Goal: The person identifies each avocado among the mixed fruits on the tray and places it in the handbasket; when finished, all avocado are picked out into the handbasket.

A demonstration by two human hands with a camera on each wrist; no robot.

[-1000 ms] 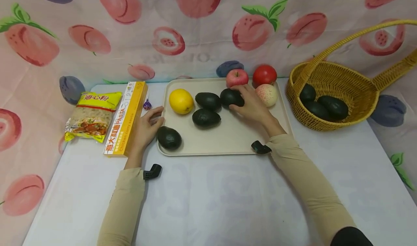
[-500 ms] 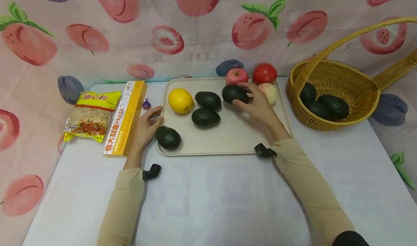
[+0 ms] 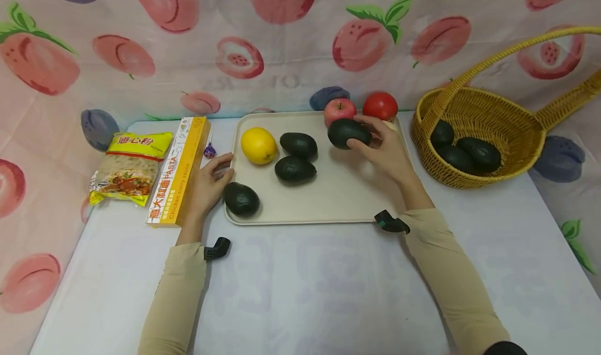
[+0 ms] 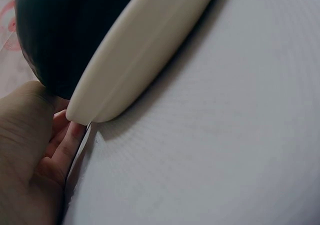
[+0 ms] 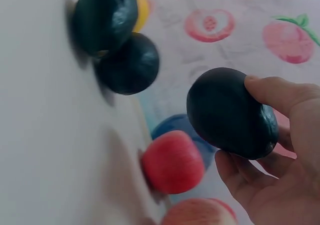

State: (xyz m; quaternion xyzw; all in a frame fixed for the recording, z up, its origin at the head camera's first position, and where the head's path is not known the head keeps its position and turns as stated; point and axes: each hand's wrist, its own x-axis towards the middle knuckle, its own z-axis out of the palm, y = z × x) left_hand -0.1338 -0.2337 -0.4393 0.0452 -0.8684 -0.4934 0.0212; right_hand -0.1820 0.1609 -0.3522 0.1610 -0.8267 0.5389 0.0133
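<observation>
Avocado in a Right Hand, with Tray, Basket and Table Goods

Fruit-print backdrop (image 3: 216,10): hangs along the far side.
White-covered table (image 3: 300,287): carries all goods below.
Beige tray (image 3: 328,203): centre; rectangular, low rim.
Wicker basket (image 3: 502,112): right of the tray, handle raised; three avocados (image 3: 479,154) inside.
Yellow-and-white pasta box (image 3: 178,172): lying flat, left of the tray.
Macaroni bag (image 3: 133,167): just left of the box, yellow ends, clear middle.
Right hand (image 3: 389,154): thumb and fingers grip one avocado.
Left hand (image 3: 208,188): at the tray's left rim, fingers loosely bent and parted.
Held avocado (image 3: 348,133): dark, raised above the tray's far right part.
Pair of avocados (image 3: 295,170): mid-tray, one just beyond the other.
Single avocado (image 3: 241,199): near left corner of the tray, beside the left hand.
Lemon (image 3: 259,145): yellow, far left of the tray.
Red round fruit (image 3: 380,106): far right corner.
Pink apple (image 3: 340,109): just left of it.
Pale fruit (image 3: 391,127): mostly hidden behind the right hand in the head view.
Purple trinket (image 3: 209,150): between box and tray.
</observation>
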